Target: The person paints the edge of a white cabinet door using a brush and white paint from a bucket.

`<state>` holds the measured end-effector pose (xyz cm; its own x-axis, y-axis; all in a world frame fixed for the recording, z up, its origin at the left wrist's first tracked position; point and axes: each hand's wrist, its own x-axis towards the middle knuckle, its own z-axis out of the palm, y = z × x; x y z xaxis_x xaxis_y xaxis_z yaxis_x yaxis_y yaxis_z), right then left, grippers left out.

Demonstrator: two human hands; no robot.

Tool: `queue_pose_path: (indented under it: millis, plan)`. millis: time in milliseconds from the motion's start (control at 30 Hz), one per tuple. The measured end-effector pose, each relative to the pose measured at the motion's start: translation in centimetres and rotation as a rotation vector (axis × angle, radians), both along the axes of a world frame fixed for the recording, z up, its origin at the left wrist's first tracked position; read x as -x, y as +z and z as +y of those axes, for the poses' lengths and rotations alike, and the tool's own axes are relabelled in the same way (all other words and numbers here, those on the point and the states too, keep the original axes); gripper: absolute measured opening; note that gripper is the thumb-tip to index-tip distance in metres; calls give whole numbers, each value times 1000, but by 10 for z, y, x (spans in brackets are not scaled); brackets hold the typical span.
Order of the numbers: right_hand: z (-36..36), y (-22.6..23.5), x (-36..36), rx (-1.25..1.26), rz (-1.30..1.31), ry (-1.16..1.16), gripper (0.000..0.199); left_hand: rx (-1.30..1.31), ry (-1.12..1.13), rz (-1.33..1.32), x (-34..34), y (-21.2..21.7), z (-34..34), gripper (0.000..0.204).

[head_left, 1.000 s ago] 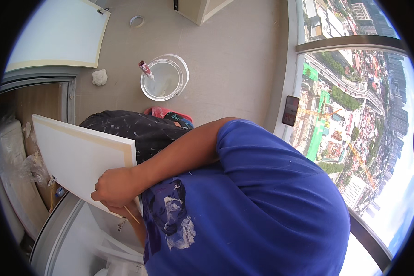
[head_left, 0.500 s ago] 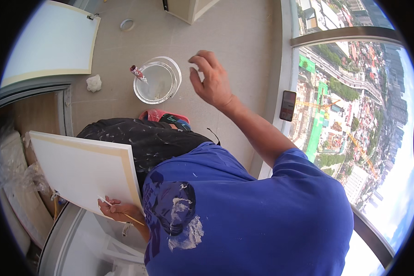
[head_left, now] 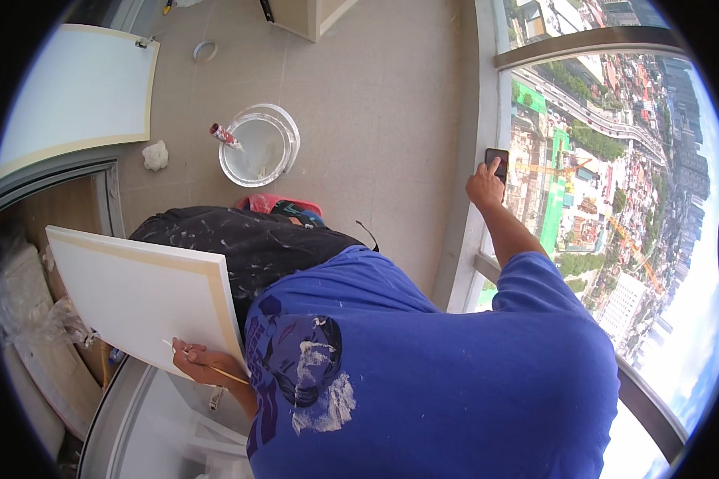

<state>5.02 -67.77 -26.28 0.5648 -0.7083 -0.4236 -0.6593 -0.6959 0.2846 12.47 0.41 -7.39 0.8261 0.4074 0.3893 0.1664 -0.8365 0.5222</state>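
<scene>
My left hand (head_left: 190, 357) is closed round a thin stick-like paintbrush (head_left: 230, 374) with a wooden handle and a white tip. It lies against the lower edge of a white panel door (head_left: 136, 295) with beige masking tape along its border. My right hand (head_left: 486, 185) reaches out to the window frame, where a dark phone (head_left: 499, 163) stands propped against the glass. Its index finger is stretched onto the phone's screen, and the other fingers are partly bent beside it.
A white bucket (head_left: 288, 165) with a red-handled brush (head_left: 224, 136) across its rim stands on the tiled floor. Beside it lie a white crumpled rag (head_left: 156, 156) and a tape roll (head_left: 205, 51). Another taped white panel (head_left: 72, 96) is at the upper left, near an open cabinet holding plastic-wrapped things.
My right hand has moved right, from above the floor near the bucket to the phone at the window. My left hand keeps the thin paintbrush at the panel's edge.
</scene>
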Motion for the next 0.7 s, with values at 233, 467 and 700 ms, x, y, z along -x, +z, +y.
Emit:
queue_pose_path:
  millis: [233,467,700]
  plan:
    - [-8,0,0,46,-5,-7,45,-32,-54,-16,0,4,0,45]
    - [-6,5,-8,-8,10,-61,49,-59,-50,-27,-4,9,-6,47]
    - [-14,-3,7,51,25,-85,49,-66,-85,-24,-7,9,-6,47]
